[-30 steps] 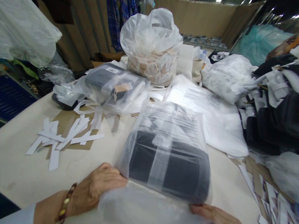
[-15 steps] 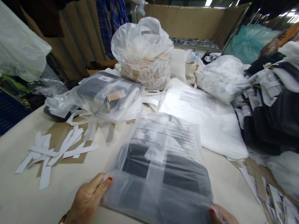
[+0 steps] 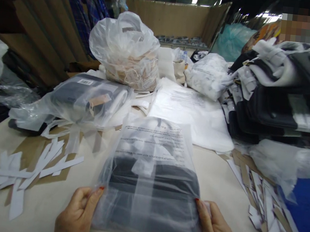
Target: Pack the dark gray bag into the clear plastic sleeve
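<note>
A frosted plastic bag (image 3: 152,182) with printed text at its far end lies in front of me, a dark folded item with a pale band inside it. My left hand (image 3: 80,209) pinches the bag's left edge between thumb and fingers. On the right edge, my right hand (image 3: 214,225) grips the plastic the same way. Beyond the bag is a stack of white printed bags (image 3: 190,116). Another bagged dark item (image 3: 90,98) with a barcode and a brown tag lies at the back left.
White paper strips (image 3: 17,201) lie at left, more strips (image 3: 272,231) at right. Dark items with white straps (image 3: 280,107) are piled at the right. A clear bag of brown pieces (image 3: 133,62) stands behind. Part of a blue surface (image 3: 306,205) shows at right.
The view has swung to the right, so the table's contents appear further left. My right hand has come further into view, and both hands still hold the bag's edges.
</note>
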Demonstrator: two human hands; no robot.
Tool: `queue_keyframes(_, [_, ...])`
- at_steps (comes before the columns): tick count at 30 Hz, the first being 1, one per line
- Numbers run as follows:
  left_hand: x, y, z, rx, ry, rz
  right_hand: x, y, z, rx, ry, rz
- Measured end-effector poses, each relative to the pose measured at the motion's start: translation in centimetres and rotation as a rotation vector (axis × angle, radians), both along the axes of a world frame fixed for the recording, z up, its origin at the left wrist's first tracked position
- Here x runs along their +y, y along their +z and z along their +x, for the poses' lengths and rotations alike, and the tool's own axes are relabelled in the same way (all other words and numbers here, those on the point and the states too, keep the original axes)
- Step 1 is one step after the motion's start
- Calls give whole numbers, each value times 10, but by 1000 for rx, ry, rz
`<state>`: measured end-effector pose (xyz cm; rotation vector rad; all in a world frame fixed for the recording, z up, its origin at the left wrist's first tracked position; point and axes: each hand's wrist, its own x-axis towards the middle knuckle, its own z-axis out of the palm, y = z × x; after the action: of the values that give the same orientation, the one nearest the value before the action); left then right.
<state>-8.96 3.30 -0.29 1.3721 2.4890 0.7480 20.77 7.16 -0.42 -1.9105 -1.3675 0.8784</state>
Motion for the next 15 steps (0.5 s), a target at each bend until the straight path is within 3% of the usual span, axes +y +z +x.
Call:
queue_keyframes(3, [4,-5,-5,436,-119,258,3,-7,5,23,46,29])
queue_keyframes(6, [17,2,-8,854,-513,504,5,-12,6,13,74,54])
queue_keyframes(8, [26,14,-9,911,-820,519,6,-13,5,1,67,92])
queue_keyframes(10, [33,29,-7,872,-1039,498,7,-11,3,-16,55,130])
queue_keyframes(13, [35,41,1,843,-1131,432,6,-8,0,-37,53,166])
queue_keyframes(15, [35,38,12,869,-1124,419,5,-6,-2,-55,47,184])
